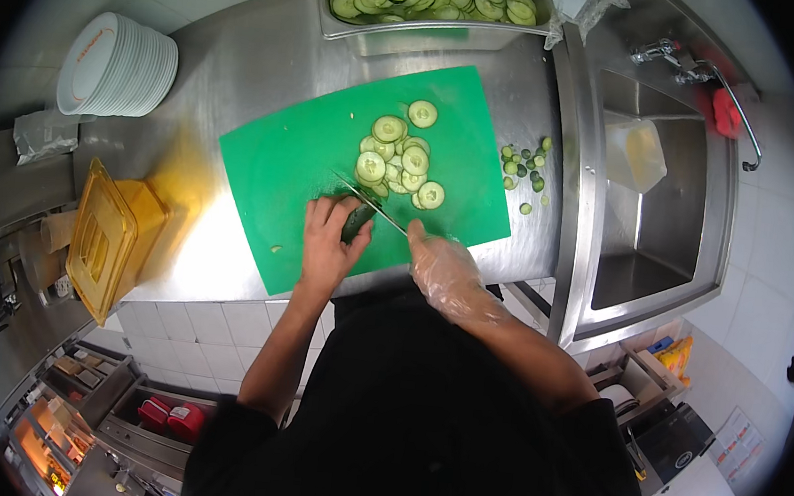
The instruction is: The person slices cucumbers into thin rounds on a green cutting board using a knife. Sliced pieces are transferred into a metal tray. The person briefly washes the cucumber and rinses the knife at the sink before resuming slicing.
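Note:
On a green cutting board (284, 160), my bare left hand (330, 239) grips a dark green cucumber piece (358, 222), fingers over its far side and thumb along the right. My right hand (446, 270), in a clear plastic glove, holds a kitchen knife (382, 213). Its handle is hidden in my fist. The blade slants up to the left across the cucumber's far end, close to my left fingertips. Just beyond the blade lies a loose heap of cucumber slices (371, 166). One slice (422, 114) rests apart at the heap's far side.
A steel pan (416, 31) full of cucumber slices stands beyond the board. Several cucumber ends (523, 165) lie to the right, before a sink (643, 262) holding a translucent container (635, 154). Stacked white plates (126, 68) and a lidded amber container (131, 225) stand at left.

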`<action>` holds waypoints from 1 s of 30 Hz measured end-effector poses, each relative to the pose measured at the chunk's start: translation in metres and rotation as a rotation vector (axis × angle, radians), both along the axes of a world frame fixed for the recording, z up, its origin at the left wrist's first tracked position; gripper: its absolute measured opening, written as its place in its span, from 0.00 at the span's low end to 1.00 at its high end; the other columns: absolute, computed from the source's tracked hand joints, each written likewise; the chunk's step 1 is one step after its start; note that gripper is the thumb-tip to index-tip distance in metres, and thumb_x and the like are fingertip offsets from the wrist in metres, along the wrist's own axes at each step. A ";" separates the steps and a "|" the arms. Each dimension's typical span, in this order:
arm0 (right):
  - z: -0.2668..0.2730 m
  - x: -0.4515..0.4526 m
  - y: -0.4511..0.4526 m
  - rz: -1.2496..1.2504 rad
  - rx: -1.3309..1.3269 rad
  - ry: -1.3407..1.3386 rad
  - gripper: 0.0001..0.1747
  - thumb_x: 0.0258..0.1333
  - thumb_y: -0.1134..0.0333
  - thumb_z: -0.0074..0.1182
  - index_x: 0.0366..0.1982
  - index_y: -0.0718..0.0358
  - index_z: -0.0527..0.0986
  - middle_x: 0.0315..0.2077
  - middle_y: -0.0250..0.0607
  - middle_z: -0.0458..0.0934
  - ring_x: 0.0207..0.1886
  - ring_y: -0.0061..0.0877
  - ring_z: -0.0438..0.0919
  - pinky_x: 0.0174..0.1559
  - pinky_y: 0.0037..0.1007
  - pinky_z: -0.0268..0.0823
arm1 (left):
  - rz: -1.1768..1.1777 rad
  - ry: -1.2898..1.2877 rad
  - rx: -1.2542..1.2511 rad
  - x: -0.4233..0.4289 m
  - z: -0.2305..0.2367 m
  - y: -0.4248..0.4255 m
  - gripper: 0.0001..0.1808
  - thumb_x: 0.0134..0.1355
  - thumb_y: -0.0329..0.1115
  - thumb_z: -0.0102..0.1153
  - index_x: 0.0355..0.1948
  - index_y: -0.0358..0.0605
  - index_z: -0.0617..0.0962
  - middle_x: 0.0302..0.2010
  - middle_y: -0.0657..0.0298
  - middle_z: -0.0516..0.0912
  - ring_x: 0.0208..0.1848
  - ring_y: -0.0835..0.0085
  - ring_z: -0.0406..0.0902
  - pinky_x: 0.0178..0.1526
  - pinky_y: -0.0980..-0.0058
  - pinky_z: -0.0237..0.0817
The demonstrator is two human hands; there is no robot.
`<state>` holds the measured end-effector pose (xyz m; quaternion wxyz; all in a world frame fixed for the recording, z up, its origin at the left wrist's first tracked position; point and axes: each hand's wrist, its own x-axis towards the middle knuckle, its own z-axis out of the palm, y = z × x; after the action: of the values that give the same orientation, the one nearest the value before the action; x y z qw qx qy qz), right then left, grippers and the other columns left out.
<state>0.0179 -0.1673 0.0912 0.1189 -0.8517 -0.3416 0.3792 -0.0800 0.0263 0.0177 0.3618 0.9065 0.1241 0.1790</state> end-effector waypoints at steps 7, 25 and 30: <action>0.012 -0.010 -0.014 0.003 -0.079 -0.011 0.22 0.67 0.72 0.54 0.59 0.74 0.67 0.28 0.58 0.85 0.34 0.58 0.86 0.38 0.57 0.76 | 0.006 0.008 0.006 -0.001 -0.001 0.000 0.23 0.54 0.28 0.78 0.49 0.41 0.81 0.46 0.52 0.80 0.48 0.47 0.76 0.50 0.53 0.71; -0.026 0.001 0.000 0.001 -0.088 0.000 0.11 0.73 0.70 0.47 0.52 0.68 0.69 0.32 0.58 0.88 0.38 0.57 0.88 0.42 0.56 0.81 | 0.023 0.020 -0.003 -0.006 -0.001 -0.003 0.26 0.56 0.28 0.78 0.55 0.46 0.81 0.51 0.54 0.81 0.51 0.47 0.76 0.54 0.52 0.72; 0.025 -0.007 -0.024 0.051 -0.134 0.001 0.11 0.73 0.69 0.48 0.51 0.68 0.69 0.32 0.58 0.88 0.38 0.57 0.88 0.43 0.55 0.81 | 0.017 0.033 0.020 -0.004 0.001 -0.002 0.26 0.56 0.28 0.77 0.56 0.46 0.81 0.51 0.55 0.80 0.51 0.48 0.75 0.54 0.52 0.71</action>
<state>0.0109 -0.1909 0.1164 0.0520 -0.8487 -0.3369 0.4044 -0.0845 0.0239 0.0186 0.3489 0.9118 0.1361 0.1683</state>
